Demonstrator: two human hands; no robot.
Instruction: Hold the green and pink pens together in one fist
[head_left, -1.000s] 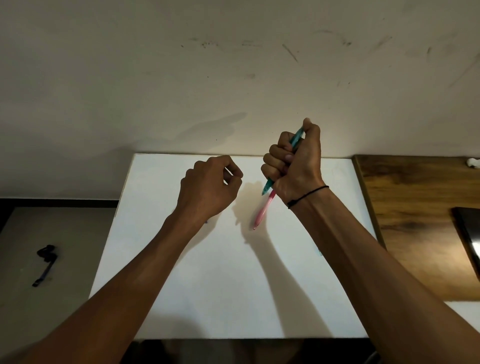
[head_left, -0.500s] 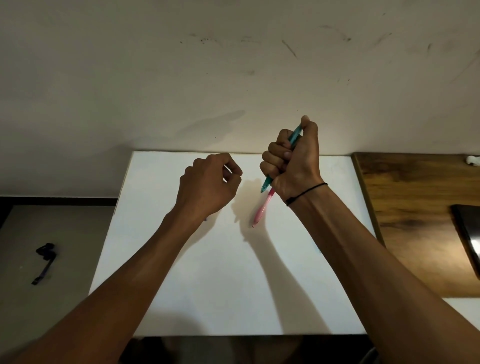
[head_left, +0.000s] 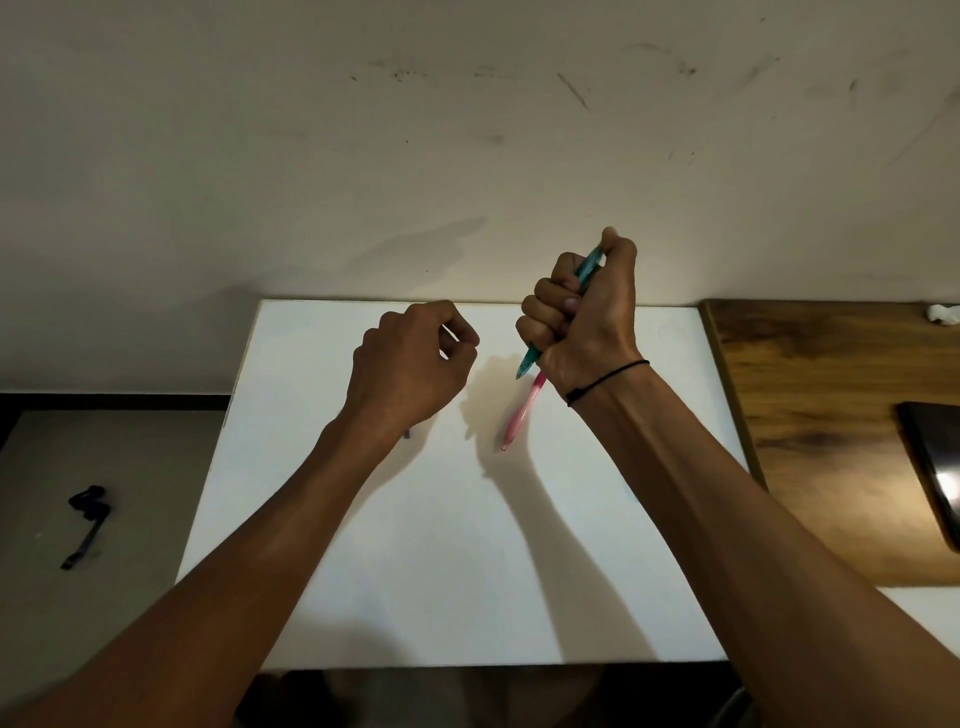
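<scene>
Black and small, a strap (head_left: 85, 525) lies on the grey floor (head_left: 104, 493), well to the left of both hands. The left hand (head_left: 410, 364) hovers above the white worktop (head_left: 441, 571) with its fingers curled in, thumb touching the forefinger; whether it pinches anything cannot be told. A small dark object (head_left: 408, 434) peeks out just beneath its wrist. To its right, the right hand (head_left: 582, 322) is raised in a fist, its grip clenched round a teal pen (head_left: 589, 265) whose tip sticks out below the fist. A pink pen (head_left: 522, 415) lies on the worktop just below that grip. A black band (head_left: 608, 379) circles the right wrist. Further right sits a wooden board (head_left: 810, 415).
</scene>
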